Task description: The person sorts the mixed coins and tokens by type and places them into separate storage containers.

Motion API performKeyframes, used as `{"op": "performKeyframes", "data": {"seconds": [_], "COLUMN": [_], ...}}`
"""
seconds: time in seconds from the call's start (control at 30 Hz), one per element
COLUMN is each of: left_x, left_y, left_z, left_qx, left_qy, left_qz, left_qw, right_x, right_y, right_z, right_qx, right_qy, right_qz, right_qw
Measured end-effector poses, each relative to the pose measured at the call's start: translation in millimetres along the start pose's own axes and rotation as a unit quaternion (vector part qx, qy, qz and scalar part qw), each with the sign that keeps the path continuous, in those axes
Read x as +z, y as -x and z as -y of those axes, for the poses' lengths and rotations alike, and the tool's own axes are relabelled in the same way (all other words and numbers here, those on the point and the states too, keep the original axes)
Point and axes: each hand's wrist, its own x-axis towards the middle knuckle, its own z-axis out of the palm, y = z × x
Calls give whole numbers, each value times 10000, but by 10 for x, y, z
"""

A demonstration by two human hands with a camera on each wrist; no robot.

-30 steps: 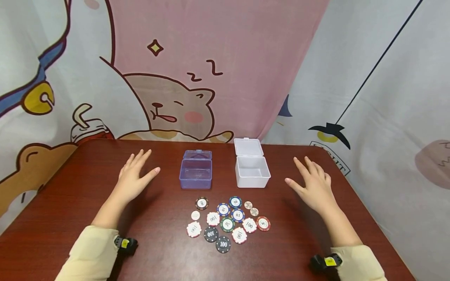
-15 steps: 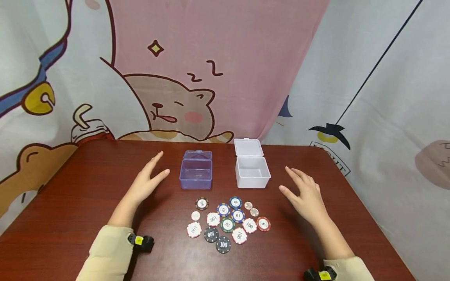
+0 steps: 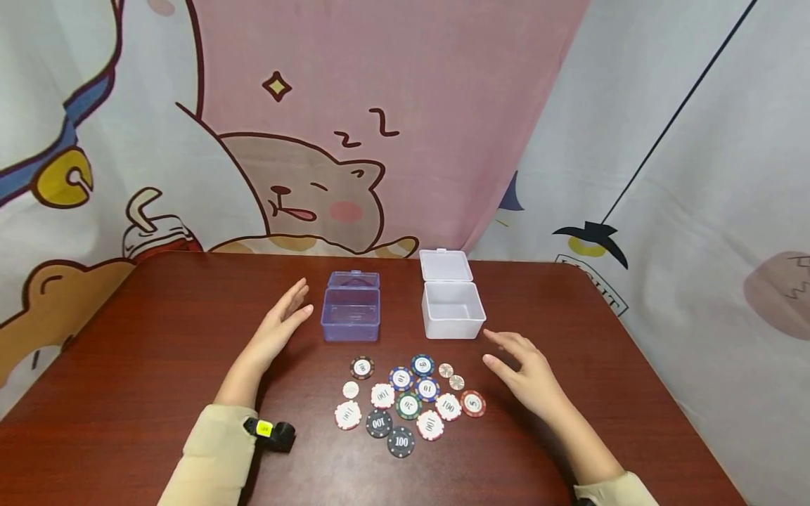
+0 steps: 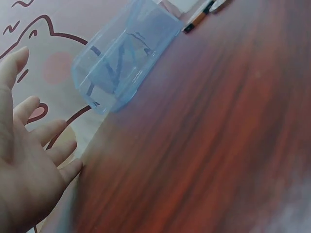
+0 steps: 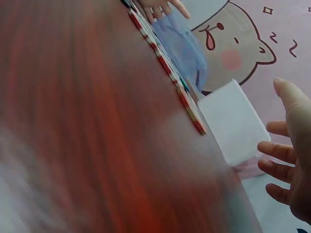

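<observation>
My left hand (image 3: 277,332) hovers left of a translucent blue plastic box (image 3: 351,330), its fingers loosely extended and nothing in them. To the right of a white plastic box (image 3: 453,327) is my right hand (image 3: 524,372), also holding nothing, with thumb and fingers spread apart. Both boxes stand with their lids tipped back, and no contents show inside. In front of them lie several poker chips, among them a green one (image 3: 408,405), a red one (image 3: 473,403) and a black one (image 3: 401,442). The left wrist view shows the blue box (image 4: 126,58) beyond my fingers.
A few small coins lie among the chips, one at the left (image 3: 351,389) and two at the right, including this coin (image 3: 446,370). The dark red wooden table (image 3: 177,337) ends at a patterned cloth backdrop (image 3: 443,140).
Both hands have moved inward, the left rightward toward the blue box, the right leftward and nearer toward the white box and chips. Boxes and chips stay in place.
</observation>
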Motion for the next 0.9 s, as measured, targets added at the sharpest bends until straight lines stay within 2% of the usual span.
{"op": "performKeyframes", "data": {"seconds": [0.27, 0.6, 0.77, 0.9], "left_x": [6, -11, -12, -6], "left_y": [-19, -87, -112, -162], "left_z": [79, 122, 142, 148], "left_qx": [-69, 77, 38, 120], "left_qy": [58, -3, -29, -70], "left_qz": [122, 368, 529, 639], "left_qw": [9999, 9993, 9986, 9979], "right_x": [144, 286, 337, 360], "right_y": [59, 90, 109, 103], "right_z": [69, 77, 62, 61], "right_qx": [135, 92, 69, -31], "right_qy": [-352, -698, -518, -257], "right_qz": [463, 709, 687, 579], "right_qw": [9982, 9950, 9963, 9980]}}
